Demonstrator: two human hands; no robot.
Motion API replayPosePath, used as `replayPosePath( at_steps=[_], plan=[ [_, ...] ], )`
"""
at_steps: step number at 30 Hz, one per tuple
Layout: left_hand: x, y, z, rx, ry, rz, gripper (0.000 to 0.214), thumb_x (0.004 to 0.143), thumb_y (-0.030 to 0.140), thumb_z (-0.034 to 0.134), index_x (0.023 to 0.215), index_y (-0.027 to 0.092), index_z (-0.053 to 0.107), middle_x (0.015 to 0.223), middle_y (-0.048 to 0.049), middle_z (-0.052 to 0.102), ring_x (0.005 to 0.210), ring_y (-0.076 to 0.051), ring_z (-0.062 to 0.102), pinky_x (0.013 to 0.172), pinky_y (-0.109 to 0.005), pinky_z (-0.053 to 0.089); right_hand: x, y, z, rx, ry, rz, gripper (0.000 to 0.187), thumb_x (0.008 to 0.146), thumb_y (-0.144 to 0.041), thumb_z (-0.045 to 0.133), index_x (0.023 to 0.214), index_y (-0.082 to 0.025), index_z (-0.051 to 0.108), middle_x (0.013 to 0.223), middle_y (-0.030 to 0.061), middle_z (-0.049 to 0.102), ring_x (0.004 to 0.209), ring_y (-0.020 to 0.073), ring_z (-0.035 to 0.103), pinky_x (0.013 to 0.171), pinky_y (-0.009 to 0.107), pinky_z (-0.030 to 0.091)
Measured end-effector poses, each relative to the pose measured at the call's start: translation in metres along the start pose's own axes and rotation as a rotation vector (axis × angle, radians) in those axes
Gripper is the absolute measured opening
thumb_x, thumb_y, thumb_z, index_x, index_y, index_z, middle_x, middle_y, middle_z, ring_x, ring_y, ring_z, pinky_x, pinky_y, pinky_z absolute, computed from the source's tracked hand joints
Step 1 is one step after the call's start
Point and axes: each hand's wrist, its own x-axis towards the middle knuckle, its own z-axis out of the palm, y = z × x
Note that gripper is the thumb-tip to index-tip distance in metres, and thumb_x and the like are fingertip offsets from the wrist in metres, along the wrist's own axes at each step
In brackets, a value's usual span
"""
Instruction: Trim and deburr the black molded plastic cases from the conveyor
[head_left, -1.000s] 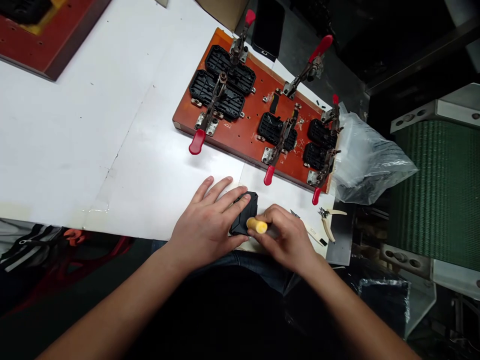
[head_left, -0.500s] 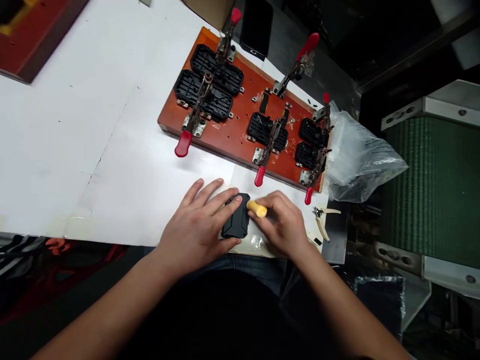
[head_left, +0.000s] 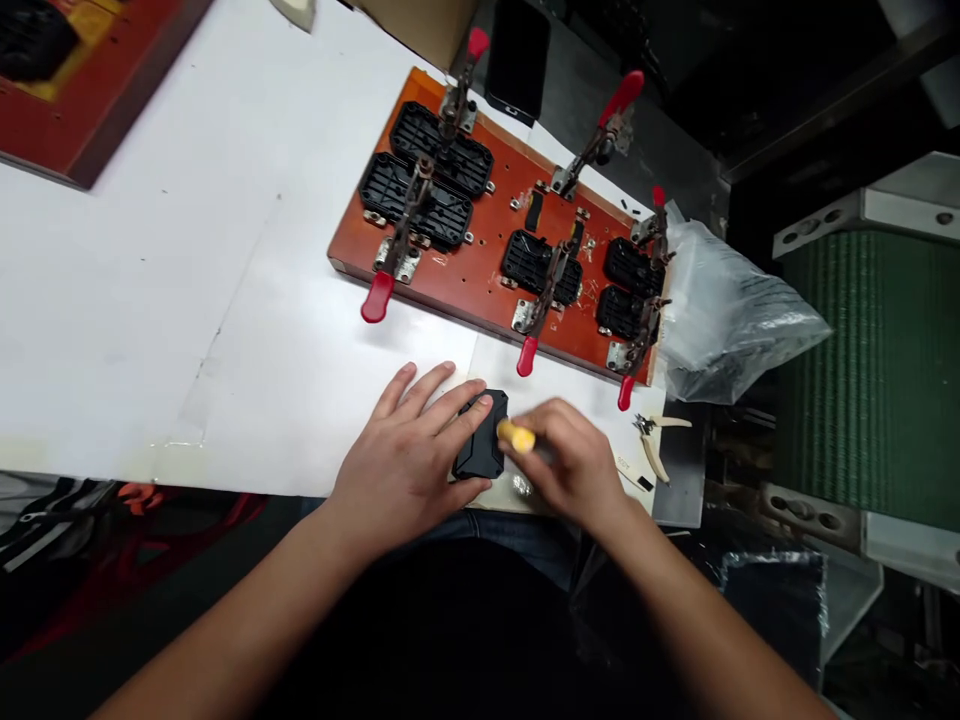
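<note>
My left hand (head_left: 409,455) lies with its fingers spread, pressing on a black plastic cover (head_left: 484,445) at the table's near edge. Its thumb rests by the cover's near end and the fingertips reach across its far end. In my closed right hand (head_left: 574,455) is a tool with a short yellow handle (head_left: 517,437), held at the cover's right edge. The tool's working end is hidden by the hand and handle. Beyond both hands stands a red-brown fixture board (head_left: 480,260) with red-handled toggle clamps and several black plastic parts.
Cream-handled nippers (head_left: 654,455) lie right of my right hand. A clear plastic bag (head_left: 727,310) sits at the board's right end, and a black phone (head_left: 517,60) lies behind it. Another red-brown board (head_left: 112,110) is at the far left. Green ridged equipment (head_left: 862,370) stands at the right.
The whole view has shifted slightly, so the table's things appear a little right and lower. My right hand has moved the yellow-handled tool slightly nearer me along the cover's edge.
</note>
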Motion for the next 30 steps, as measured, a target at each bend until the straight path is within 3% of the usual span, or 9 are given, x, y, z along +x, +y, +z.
replayPosePath(
  at_steps=[3, 7, 12, 15, 17, 21, 23, 26, 30],
  plan=[
    [-0.001, 0.0, 0.0, 0.014, 0.006, -0.007, 0.069, 0.09, 0.051, 0.072, 0.15, 0.021, 0.056, 0.163, -0.0052, 0.052, 0.156, -0.039, 0.035, 0.132, -0.064, 0.019, -0.001, -0.003, 0.001, -0.007, 0.064, 0.017, 0.015, 0.098, -0.016, 0.067, 0.109, -0.024, 0.063, 0.098, 0.0048, 0.068, 0.091, 0.0212, 0.064, 0.079, 0.036, 0.053],
    [-0.003, -0.001, 0.001, 0.006, 0.015, 0.025, 0.07, 0.091, 0.053, 0.07, 0.151, 0.019, 0.056, 0.162, -0.0057, 0.053, 0.156, -0.038, 0.036, 0.132, -0.062, 0.018, -0.003, -0.008, 0.006, 0.043, -0.058, 0.054, 0.015, 0.1, -0.016, 0.065, 0.112, -0.024, 0.062, 0.098, 0.0043, 0.067, 0.09, 0.0199, 0.063, 0.077, 0.033, 0.052],
    [-0.002, -0.001, 0.003, 0.033, 0.049, 0.022, 0.069, 0.09, 0.05, 0.072, 0.15, 0.02, 0.057, 0.161, -0.0073, 0.055, 0.156, -0.039, 0.036, 0.132, -0.062, 0.019, -0.013, -0.012, 0.015, 0.033, 0.079, 0.022, 0.012, 0.1, -0.017, 0.065, 0.11, -0.023, 0.062, 0.098, 0.005, 0.067, 0.091, 0.0208, 0.063, 0.081, 0.035, 0.052],
    [-0.002, 0.0, 0.003, 0.045, 0.035, 0.034, 0.071, 0.089, 0.05, 0.073, 0.151, 0.02, 0.055, 0.163, -0.0061, 0.052, 0.157, -0.038, 0.034, 0.132, -0.061, 0.019, -0.034, -0.012, -0.001, 0.084, -0.001, 0.086, 0.013, 0.1, -0.02, 0.067, 0.112, -0.024, 0.064, 0.098, 0.004, 0.068, 0.09, 0.0192, 0.065, 0.079, 0.032, 0.053],
    [-0.004, -0.001, 0.003, 0.067, 0.034, 0.038, 0.072, 0.09, 0.049, 0.073, 0.152, 0.021, 0.054, 0.163, -0.0053, 0.052, 0.157, -0.037, 0.033, 0.132, -0.062, 0.019, -0.034, -0.006, -0.023, 0.029, 0.056, 0.134, 0.015, 0.098, -0.028, 0.072, 0.11, -0.024, 0.065, 0.097, 0.0035, 0.069, 0.086, 0.0184, 0.066, 0.077, 0.03, 0.053],
    [-0.006, -0.007, 0.007, 0.14, 0.068, 0.073, 0.072, 0.09, 0.049, 0.073, 0.153, 0.023, 0.052, 0.163, -0.0051, 0.052, 0.156, -0.037, 0.035, 0.13, -0.063, 0.023, 0.028, 0.015, -0.078, -0.238, 0.293, 0.328, 0.04, 0.095, -0.047, 0.075, 0.124, -0.023, 0.061, 0.099, 0.0027, 0.074, 0.081, 0.0189, 0.069, 0.076, 0.03, 0.053],
    [-0.006, -0.012, 0.009, 0.177, 0.085, 0.104, 0.073, 0.09, 0.049, 0.073, 0.154, 0.023, 0.05, 0.164, -0.0055, 0.051, 0.156, -0.037, 0.035, 0.129, -0.064, 0.025, 0.075, 0.024, -0.099, -0.407, 0.205, 0.466, 0.049, 0.097, -0.052, 0.071, 0.131, -0.02, 0.058, 0.102, 0.0064, 0.076, 0.09, 0.0241, 0.072, 0.08, 0.034, 0.053],
    [-0.007, -0.016, 0.011, 0.222, 0.087, 0.13, 0.076, 0.09, 0.049, 0.072, 0.157, 0.025, 0.046, 0.165, -0.0064, 0.05, 0.156, -0.037, 0.036, 0.129, -0.064, 0.027, 0.13, 0.031, -0.112, -0.515, 0.026, 0.522, 0.038, 0.094, -0.046, 0.074, 0.116, -0.015, 0.068, 0.108, 0.0164, 0.077, 0.104, 0.0347, 0.073, 0.085, 0.04, 0.053],
    [-0.01, -0.017, 0.011, 0.284, 0.082, 0.115, 0.075, 0.091, 0.045, 0.071, 0.158, 0.027, 0.042, 0.166, -0.0072, 0.048, 0.157, -0.036, 0.036, 0.128, -0.064, 0.029, 0.144, 0.021, -0.116, -0.393, 0.065, 0.478, 0.025, 0.095, -0.036, 0.073, 0.107, -0.014, 0.074, 0.112, 0.0195, 0.077, 0.109, 0.0353, 0.072, 0.09, 0.039, 0.051]
  ],
)
